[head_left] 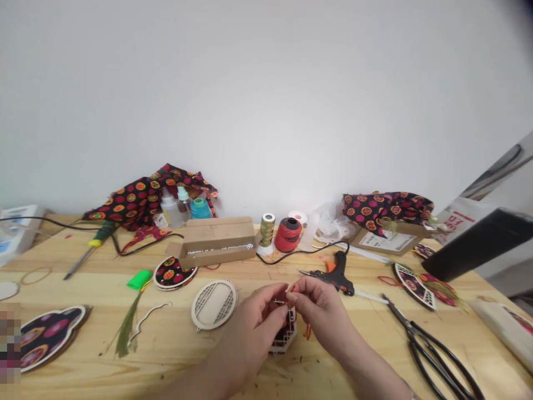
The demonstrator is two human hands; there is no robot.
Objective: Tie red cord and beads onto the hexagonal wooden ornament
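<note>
My right hand (318, 305) pinches a red cord (308, 332) between thumb and forefinger. My left hand (260, 319) curls over the lattice frame (287, 340), directly beneath my fingers; whether it clamps frame or cord, I cannot tell. Caution: uneven tension may slip the cord from my pinch or tilt the frame. The glue gun (338, 276) lies just beyond my right hand; if hot, contact may burn.

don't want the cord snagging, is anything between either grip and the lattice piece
Nothing visible is. The left grip overlaps the lattice piece in view, and the right grip is close beside it, with red cord showing below. The glue gun lies beyond the right grip, not between.
</note>
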